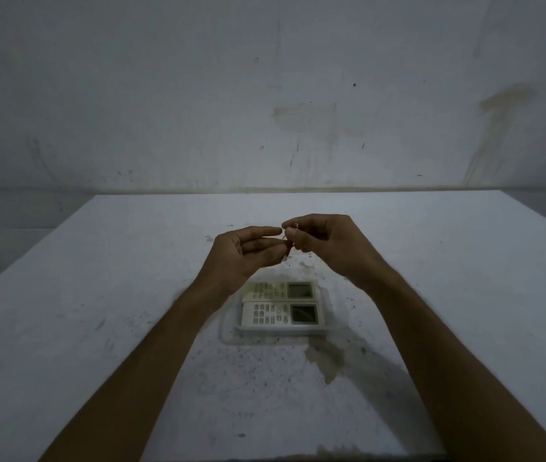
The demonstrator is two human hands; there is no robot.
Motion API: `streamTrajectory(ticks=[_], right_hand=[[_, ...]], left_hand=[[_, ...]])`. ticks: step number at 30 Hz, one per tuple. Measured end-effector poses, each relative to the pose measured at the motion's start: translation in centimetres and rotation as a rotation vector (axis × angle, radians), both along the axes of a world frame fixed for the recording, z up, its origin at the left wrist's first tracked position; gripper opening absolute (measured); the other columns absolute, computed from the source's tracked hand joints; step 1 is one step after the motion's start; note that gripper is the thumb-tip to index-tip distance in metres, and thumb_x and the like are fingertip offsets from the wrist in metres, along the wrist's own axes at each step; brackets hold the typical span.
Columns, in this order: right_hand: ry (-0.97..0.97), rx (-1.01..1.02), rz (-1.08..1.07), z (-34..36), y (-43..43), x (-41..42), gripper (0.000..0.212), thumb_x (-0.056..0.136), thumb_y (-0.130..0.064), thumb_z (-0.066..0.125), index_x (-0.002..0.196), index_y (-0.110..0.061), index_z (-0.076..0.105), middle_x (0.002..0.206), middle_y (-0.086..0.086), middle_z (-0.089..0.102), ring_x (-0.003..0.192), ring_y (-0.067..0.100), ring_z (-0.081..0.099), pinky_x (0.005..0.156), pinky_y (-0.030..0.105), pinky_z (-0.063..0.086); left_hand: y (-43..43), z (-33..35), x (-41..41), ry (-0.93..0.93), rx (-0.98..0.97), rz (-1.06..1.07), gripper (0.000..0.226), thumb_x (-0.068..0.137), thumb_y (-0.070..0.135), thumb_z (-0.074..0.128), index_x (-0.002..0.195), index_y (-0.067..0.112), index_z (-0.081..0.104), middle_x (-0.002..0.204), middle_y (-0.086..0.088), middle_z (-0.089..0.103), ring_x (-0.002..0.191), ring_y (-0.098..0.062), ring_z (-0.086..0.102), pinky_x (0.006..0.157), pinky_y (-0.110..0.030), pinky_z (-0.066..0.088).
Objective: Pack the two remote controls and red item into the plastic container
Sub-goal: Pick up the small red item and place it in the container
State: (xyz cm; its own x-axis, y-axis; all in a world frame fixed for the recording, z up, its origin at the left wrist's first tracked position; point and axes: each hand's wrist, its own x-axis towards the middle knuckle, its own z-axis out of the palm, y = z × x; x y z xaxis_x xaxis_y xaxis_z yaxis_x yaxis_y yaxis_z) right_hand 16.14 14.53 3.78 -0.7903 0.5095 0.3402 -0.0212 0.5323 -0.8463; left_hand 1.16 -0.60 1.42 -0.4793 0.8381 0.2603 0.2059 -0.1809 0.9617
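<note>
Two white remote controls lie side by side in a clear plastic container (228, 335) at the table's middle: the far remote (281, 290) and the near remote (280, 313), screens to the right. Above and behind them my left hand (241, 255) and my right hand (328, 243) meet in the air. Their fingertips pinch a tiny reddish item (289, 235) between them; most of it is hidden by the fingers. Both hands touch it.
The white table (98, 295) is speckled with dark marks, with a brownish stain (326, 360) right of the container's near corner. A stained wall (265, 95) rises just behind the table's far edge.
</note>
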Motion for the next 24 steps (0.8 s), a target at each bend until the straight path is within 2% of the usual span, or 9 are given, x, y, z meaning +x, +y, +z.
streamTrajectory(ticks=[2, 4, 7, 11, 13, 15, 18, 20, 24], right_hand=[[-0.084, 0.07, -0.042, 0.3, 0.5, 1.0, 0.019, 0.091, -0.039, 0.071, 0.109, -0.035, 0.076, 0.089, -0.021, 0.077, 0.087, -0.005, 0.071, 0.07, 0.013, 0.053], [-0.217, 0.186, -0.079, 0.3, 1.3, 2.3, 0.02, 0.09, -0.041, 0.071, 0.109, -0.035, 0.076, 0.088, -0.025, 0.074, 0.086, -0.009, 0.069, 0.07, 0.012, 0.046], [-0.377, 0.274, -0.088, -0.3, 1.8, 4.5, 0.024, 0.088, -0.044, 0.072, 0.111, -0.035, 0.075, 0.091, -0.021, 0.075, 0.089, -0.009, 0.065, 0.072, 0.014, 0.041], [-0.439, 0.358, -0.074, -1.1, 1.2, 6.0, 0.021, 0.088, -0.043, 0.074, 0.107, -0.037, 0.076, 0.082, -0.031, 0.066, 0.085, -0.019, 0.062, 0.071, 0.008, 0.039], [-0.442, 0.391, -0.064, -1.4, 0.7, 6.1, 0.02, 0.088, -0.041, 0.074, 0.107, -0.036, 0.077, 0.085, -0.031, 0.066, 0.084, -0.021, 0.061, 0.069, 0.006, 0.04], [-0.434, 0.405, -0.062, -1.8, 0.2, 6.2, 0.019, 0.087, -0.04, 0.076, 0.106, -0.035, 0.078, 0.089, -0.024, 0.072, 0.085, -0.015, 0.064, 0.071, 0.007, 0.042], [-0.453, 0.459, -0.049, -2.1, -0.4, 6.0, 0.019, 0.086, -0.039, 0.077, 0.105, -0.034, 0.079, 0.093, -0.017, 0.077, 0.085, -0.007, 0.066, 0.086, 0.024, 0.049], [-0.499, 0.516, -0.031, -1.9, -0.6, 5.8, 0.021, 0.088, -0.039, 0.076, 0.107, -0.033, 0.078, 0.096, -0.017, 0.078, 0.088, -0.005, 0.065, 0.096, 0.036, 0.047], [-0.539, 0.477, -0.012, -1.5, -0.6, 5.8, 0.023, 0.087, -0.041, 0.076, 0.108, -0.03, 0.076, 0.098, -0.015, 0.077, 0.093, -0.003, 0.067, 0.102, 0.043, 0.047]], left_hand=[[-0.1, 0.0, 0.4, 0.309, -0.051, 0.11, 0.035, 0.09, 0.032, 0.079, 0.123, 0.023, 0.073, 0.112, 0.01, 0.078, 0.102, -0.006, 0.073, 0.092, -0.031, 0.06], [-0.2, -0.1, 0.8, 0.532, -0.162, 0.103, 0.053, 0.084, 0.058, 0.075, 0.131, 0.035, 0.066, 0.13, 0.017, 0.068, 0.112, 0.0, 0.064, 0.098, -0.029, 0.055], [-0.6, -0.5, 1.5, 0.692, -0.323, -0.048, 0.088, 0.063, 0.082, 0.073, 0.141, 0.048, 0.051, 0.148, 0.018, 0.052, 0.125, 0.0, 0.044, 0.105, -0.033, 0.039], [0.1, -1.6, 2.4, 0.943, -0.402, -0.129, 0.115, 0.055, 0.094, 0.067, 0.152, 0.04, 0.039, 0.157, 0.014, 0.045, 0.137, -0.007, 0.039, 0.11, -0.031, 0.024], [0.4, -2.0, 2.5, 0.975, -0.447, -0.11, 0.117, 0.054, 0.098, 0.062, 0.153, 0.039, 0.038, 0.158, 0.013, 0.044, 0.14, -0.012, 0.04, 0.107, -0.03, 0.021], [0.5, -2.4, 2.3, 0.992, -0.468, -0.098, 0.118, 0.054, 0.102, 0.056, 0.153, 0.04, 0.037, 0.159, 0.014, 0.043, 0.143, -0.014, 0.041, 0.111, -0.033, 0.024], [0.6, -2.7, 2.0, 0.998, -0.482, -0.108, 0.119, 0.054, 0.104, 0.052, 0.154, 0.042, 0.034, 0.162, 0.014, 0.038, 0.147, -0.014, 0.035, 0.117, -0.039, 0.021], [0.6, -2.7, 2.1, 0.996, -0.477, -0.114, 0.116, 0.057, 0.102, 0.054, 0.154, 0.042, 0.035, 0.162, 0.014, 0.038, 0.147, -0.014, 0.035, 0.116, -0.037, 0.019], [0.5, -2.5, 2.2, 0.994, -0.483, -0.129, 0.114, 0.059, 0.099, 0.056, 0.154, 0.04, 0.036, 0.163, 0.014, 0.037, 0.148, -0.013, 0.034, 0.117, -0.038, 0.02]])
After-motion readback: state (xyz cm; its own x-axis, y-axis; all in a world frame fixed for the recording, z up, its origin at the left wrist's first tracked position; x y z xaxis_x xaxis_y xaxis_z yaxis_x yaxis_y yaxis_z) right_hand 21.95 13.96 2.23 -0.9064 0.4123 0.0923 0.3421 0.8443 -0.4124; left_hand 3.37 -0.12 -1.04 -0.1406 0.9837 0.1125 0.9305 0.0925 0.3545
